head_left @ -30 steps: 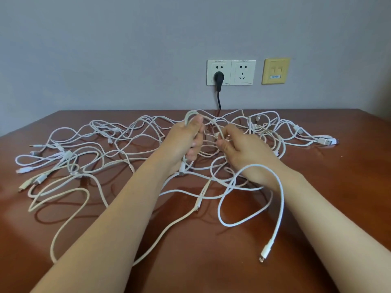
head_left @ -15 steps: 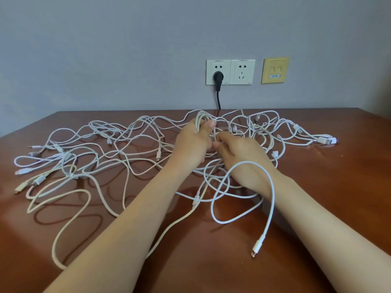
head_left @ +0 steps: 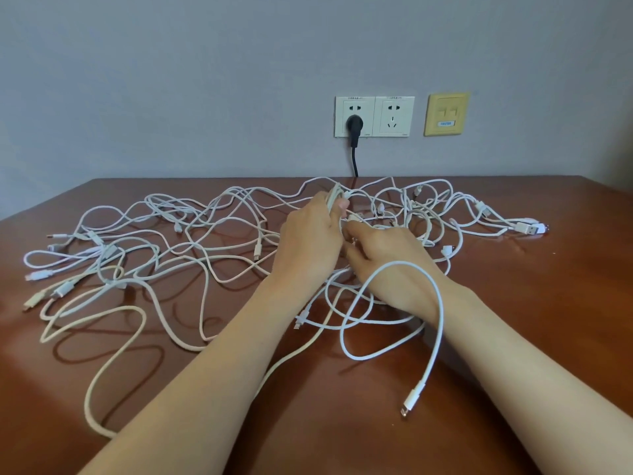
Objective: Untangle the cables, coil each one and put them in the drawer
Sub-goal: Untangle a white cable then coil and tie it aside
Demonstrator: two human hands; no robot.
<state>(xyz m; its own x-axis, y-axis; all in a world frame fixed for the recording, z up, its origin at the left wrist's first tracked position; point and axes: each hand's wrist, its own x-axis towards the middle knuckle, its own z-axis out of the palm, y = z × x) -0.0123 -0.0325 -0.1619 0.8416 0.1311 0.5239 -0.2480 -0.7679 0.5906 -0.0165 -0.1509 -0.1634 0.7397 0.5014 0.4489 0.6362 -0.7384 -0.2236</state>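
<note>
Right hand has joined left hand on cables.

White cables, reddish-brown table

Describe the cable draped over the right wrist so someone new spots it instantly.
Start at the brown wooden table, then the right hand. The smooth bright-white cable arches over that wrist and ends in a slim connector nearest the camera. Unlike the tangled white cables behind, it alone rests on an arm.
</note>
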